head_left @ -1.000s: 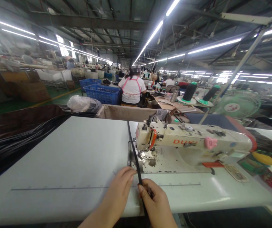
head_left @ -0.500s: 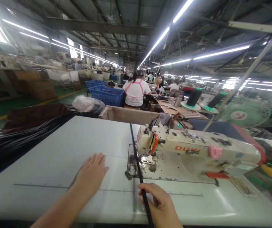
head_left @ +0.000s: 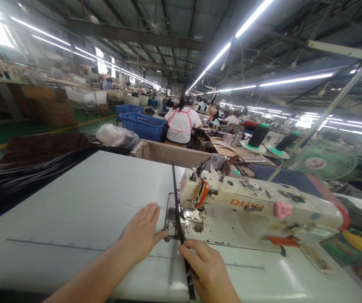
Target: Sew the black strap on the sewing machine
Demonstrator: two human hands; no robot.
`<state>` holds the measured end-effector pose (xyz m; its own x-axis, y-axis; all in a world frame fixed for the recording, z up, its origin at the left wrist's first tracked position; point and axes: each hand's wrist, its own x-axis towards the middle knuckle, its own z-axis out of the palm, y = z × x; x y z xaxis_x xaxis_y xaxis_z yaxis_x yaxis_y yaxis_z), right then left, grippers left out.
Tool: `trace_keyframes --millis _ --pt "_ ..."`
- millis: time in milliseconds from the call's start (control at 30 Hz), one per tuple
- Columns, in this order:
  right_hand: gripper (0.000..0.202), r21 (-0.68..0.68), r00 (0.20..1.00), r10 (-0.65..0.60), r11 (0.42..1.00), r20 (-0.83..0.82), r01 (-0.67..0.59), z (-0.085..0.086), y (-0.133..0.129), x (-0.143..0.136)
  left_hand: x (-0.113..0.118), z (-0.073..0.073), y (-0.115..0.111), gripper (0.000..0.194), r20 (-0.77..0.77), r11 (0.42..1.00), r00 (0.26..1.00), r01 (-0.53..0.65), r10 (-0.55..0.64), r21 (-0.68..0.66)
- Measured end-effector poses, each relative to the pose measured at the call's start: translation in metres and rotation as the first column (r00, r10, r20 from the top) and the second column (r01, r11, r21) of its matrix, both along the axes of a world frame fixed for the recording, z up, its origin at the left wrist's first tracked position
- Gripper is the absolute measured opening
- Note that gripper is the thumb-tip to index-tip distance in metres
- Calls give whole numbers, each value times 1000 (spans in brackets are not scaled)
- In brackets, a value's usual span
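Note:
A long black strip runs across the white table, past the needle side of a sewing machine. My right hand pinches the strip between thumb and fingers near the table's front edge; the strip's near end hangs below the hand. Just left of the machine's metal plate, my left hand lies flat with fingers stretched forward and the thumb out toward the plate. It holds nothing. A thin loose thread lies by its fingertips. The strip passes close to the presser foot; whether it is under the foot I cannot tell.
A heap of black strips lies along the table's left edge. Behind the table are a fabric-lined bin, a blue crate and a seated person. Thread cones and a green fan stand at the right.
My left hand has slid right, closer to the machine plate and strip. The right hand still pinches the strip, whose near end has come into view. The whole view has shifted slightly.

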<state>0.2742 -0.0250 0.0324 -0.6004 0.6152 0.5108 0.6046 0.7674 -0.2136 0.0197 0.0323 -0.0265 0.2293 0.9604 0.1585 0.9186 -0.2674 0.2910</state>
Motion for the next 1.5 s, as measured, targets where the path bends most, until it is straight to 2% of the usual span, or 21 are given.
trace_keyframes --millis 67,167,233,300,433,500,667,833,1000,1300,1500 --pt "72 46 998 -13 999 56 10 1 2 2 2 -2 7 79 -1 998 1000 -26 26 53" --pt "71 96 995 -18 995 102 8 3 6 2 13 -1 10 74 19 984 990 134 -137 113" --pt "64 111 993 -21 994 118 7 3 10 1 20 -1 11 70 15 964 968 249 -251 92" --pt "54 103 990 -21 995 137 7 0 14 -1 24 -5 12 67 7 953 954 297 -298 61" --pt "37 83 987 -28 996 155 16 -12 23 -3 21 -17 14 61 -25 950 961 277 -277 141" --pt "34 96 989 -43 995 142 29 -19 25 -3 18 -20 14 60 -44 942 960 279 -275 189" --pt "32 105 993 -66 993 102 55 -29 27 -2 14 -15 13 59 -73 924 954 299 -290 239" --pt "30 114 993 -97 989 71 89 -28 27 -3 16 -6 10 50 -90 928 953 303 -290 217" --pt "32 99 983 -140 987 115 129 -29 29 -3 18 -2 9 50 -75 942 958 287 -278 173" --pt "43 46 970 -172 985 171 166 -36 33 -3 26 4 10 53 -49 966 972 236 -232 105" --pt "54 -2 958 -175 984 228 180 -32 34 -5 26 8 11 55 -34 975 976 216 -214 59"
